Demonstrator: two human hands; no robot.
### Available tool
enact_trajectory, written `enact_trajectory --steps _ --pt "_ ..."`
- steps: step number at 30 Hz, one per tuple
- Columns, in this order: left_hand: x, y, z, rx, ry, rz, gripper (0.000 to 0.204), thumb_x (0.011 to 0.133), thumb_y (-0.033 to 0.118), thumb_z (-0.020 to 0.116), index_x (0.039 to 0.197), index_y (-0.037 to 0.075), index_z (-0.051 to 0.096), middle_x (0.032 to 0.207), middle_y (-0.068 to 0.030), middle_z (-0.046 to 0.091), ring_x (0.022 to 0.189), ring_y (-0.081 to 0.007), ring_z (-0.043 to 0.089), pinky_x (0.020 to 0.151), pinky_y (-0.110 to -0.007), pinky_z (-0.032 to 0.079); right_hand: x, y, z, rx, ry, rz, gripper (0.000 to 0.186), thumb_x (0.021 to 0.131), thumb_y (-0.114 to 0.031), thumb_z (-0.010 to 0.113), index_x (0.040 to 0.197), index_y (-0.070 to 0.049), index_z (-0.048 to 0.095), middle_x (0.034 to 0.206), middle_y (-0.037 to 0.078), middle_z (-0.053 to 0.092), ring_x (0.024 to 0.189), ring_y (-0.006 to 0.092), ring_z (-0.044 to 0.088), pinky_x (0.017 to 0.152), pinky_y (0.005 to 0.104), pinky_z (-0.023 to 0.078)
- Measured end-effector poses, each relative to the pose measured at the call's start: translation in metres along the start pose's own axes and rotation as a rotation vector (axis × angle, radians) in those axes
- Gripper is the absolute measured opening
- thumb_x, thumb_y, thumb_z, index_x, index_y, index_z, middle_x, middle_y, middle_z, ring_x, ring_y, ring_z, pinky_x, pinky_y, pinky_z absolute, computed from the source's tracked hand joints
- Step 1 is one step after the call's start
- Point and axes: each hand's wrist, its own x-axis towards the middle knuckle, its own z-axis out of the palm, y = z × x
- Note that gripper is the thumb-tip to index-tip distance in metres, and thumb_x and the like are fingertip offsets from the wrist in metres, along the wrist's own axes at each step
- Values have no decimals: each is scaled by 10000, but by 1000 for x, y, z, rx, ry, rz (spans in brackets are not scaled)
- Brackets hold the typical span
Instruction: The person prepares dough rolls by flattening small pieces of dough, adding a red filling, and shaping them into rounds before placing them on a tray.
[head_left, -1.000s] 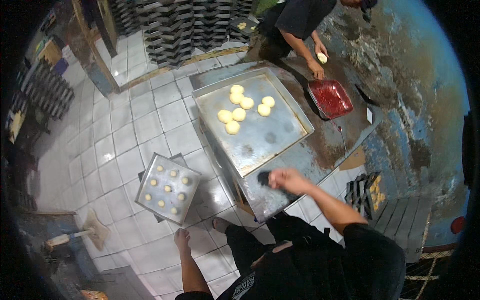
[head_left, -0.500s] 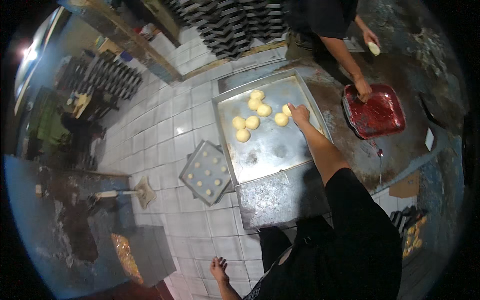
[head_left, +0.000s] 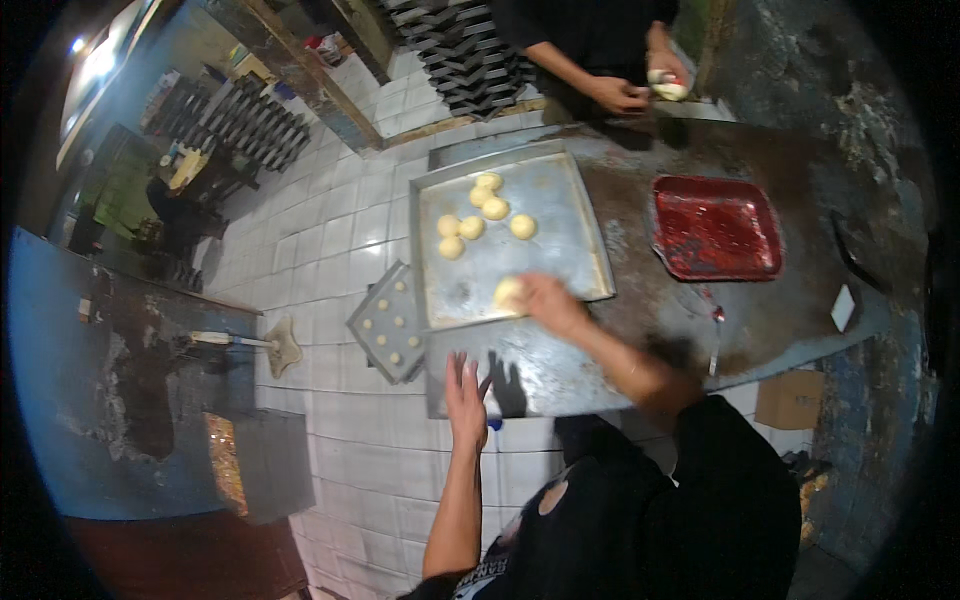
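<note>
My right hand [head_left: 550, 303], a little blurred, grips a pale yellow dough ball [head_left: 508, 294] above the near part of a large metal baking tray [head_left: 600, 270]. Several more round dough balls [head_left: 494, 208] sit in the tray's far half, most of them touching in clusters; one lies apart on the right. Over the left end of the bare metal table section [head_left: 560, 370] in front of the tray, my left hand [head_left: 465, 400] is raised with fingers stretched out, holding nothing.
Across the table a person [head_left: 620, 95] works a filled dough piece [head_left: 668, 85] in their hands. A red tray [head_left: 716, 275] with red filling and a spoon [head_left: 717, 330] lie to the right. Lower left, a smaller tray [head_left: 388, 340] holds several small dough pieces.
My right hand has brought a dough ball from the tray's right side toward its near edge. My left hand has risen to the table. The other person's hand has left the red tray.
</note>
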Motion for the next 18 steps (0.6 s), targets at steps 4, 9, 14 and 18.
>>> enact_trajectory --steps 4,9,14,18 --pt "-33 1 81 -259 39 -109 332 1094 303 422 1031 22 588 972 -76 603 896 -164 595 744 -338 486 -142 -91 -16 3 71 -219 296 865 -189 741 1089 -2 692 1008 126 627 858 282 631 755 367 509" --pt "-102 -34 118 -4 70 -19 366 1097 331 401 956 37 569 878 -66 572 783 -155 529 683 -362 453 -234 -78 -55 -87 -50 91 319 895 -176 737 1157 -1 686 1068 129 696 910 243 677 786 331 516" --pt "-143 -45 161 -62 -17 -53 420 1091 413 426 954 41 563 871 -47 566 795 -154 541 704 -336 448 -286 -64 -93 506 54 377 291 972 -110 679 1223 33 653 1081 75 725 1021 127 654 884 267 512" --pt "-180 -60 183 -328 -93 -183 450 1057 469 501 1221 63 604 1079 -69 630 923 -172 604 802 -336 506 -317 -66 -140 552 111 262 365 957 -123 688 1293 1 620 1071 106 735 966 142 678 843 282 527"
